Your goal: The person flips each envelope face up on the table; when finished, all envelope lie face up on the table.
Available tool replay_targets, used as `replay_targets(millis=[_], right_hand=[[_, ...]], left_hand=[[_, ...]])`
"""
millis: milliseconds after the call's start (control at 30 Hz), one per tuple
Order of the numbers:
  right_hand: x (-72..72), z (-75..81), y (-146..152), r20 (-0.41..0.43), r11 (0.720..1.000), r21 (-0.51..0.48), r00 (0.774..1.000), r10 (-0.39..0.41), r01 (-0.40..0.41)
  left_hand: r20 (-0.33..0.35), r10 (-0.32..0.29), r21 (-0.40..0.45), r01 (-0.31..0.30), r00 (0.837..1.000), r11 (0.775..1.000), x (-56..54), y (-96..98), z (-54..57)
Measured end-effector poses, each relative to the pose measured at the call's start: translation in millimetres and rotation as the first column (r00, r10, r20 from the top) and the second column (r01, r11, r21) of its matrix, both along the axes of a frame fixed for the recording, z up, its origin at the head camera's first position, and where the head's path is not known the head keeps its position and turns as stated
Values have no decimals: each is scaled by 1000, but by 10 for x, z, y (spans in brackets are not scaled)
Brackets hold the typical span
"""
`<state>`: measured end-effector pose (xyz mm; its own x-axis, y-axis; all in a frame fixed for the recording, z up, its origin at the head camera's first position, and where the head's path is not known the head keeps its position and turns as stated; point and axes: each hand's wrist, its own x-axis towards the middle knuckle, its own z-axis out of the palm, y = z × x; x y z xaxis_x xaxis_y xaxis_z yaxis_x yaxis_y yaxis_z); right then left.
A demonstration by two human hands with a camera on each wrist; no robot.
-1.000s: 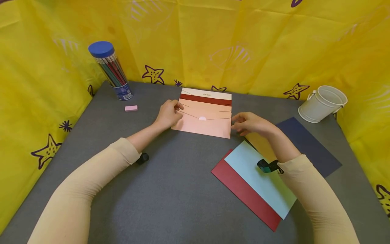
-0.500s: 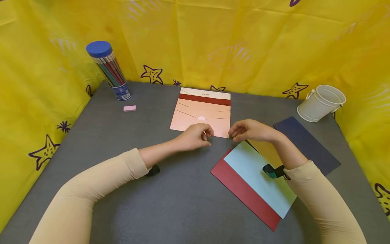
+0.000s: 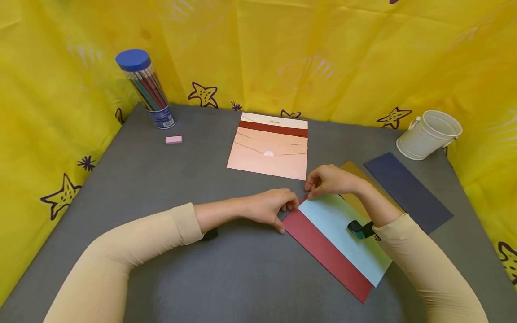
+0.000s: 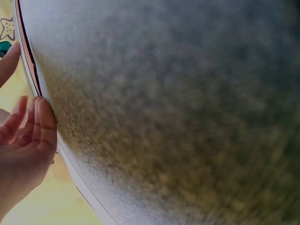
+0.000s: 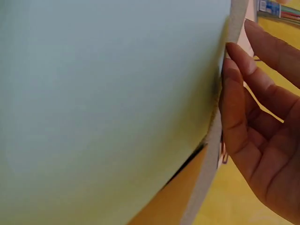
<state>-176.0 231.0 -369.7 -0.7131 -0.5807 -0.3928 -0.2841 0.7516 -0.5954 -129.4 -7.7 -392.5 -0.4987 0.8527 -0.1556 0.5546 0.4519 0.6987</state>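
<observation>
A light blue envelope (image 3: 345,237) lies slanted on top of a red envelope (image 3: 323,246), whose long strip shows along its near left side. At the red one's upper left corner is my left hand (image 3: 271,207), thumb and fingers apart around the corner. My right hand (image 3: 333,180) is at the upper corner of the light blue envelope, its fingertips right at the edge in the right wrist view. Under the right forearm, a mustard envelope (image 3: 355,172) is partly hidden. Farther back, overlapping envelopes lie squared up, a pink one (image 3: 262,163) in front.
A navy envelope (image 3: 408,190) lies to the right, near a white metal bucket (image 3: 424,137). At the back left stand a clear tube of pencils (image 3: 149,92) and a pink eraser (image 3: 173,140). A yellow cloth (image 3: 258,58) hangs behind the grey table (image 3: 194,278).
My left hand has left the pink envelope stack and moved right and nearer, to the red envelope's corner. My right hand has come down from the stack's right edge to the light blue envelope.
</observation>
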Motion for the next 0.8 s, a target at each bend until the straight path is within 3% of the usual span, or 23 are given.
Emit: replay_targets(millis=[233, 400, 600, 800], right_hand=[[16, -19, -22, -9, 1000, 1, 1000, 10, -10], [14, -20, -26, -22, 1000, -4, 1000, 20, -20], [1, -37, -12, -4, 999, -29, 1000, 29, -29], [-11, -51, 24, -2, 998, -55, 1000, 30, -30]], left_hand=[[-98, 3, -80, -11, 995, 997, 54, 25, -33], [-143, 6, -79, -17, 990, 997, 52, 14, -32], [-151, 21, -88, -34, 988, 996, 41, 11, -38], [-111, 65, -88, -75, 992, 993, 11, 59, -48]])
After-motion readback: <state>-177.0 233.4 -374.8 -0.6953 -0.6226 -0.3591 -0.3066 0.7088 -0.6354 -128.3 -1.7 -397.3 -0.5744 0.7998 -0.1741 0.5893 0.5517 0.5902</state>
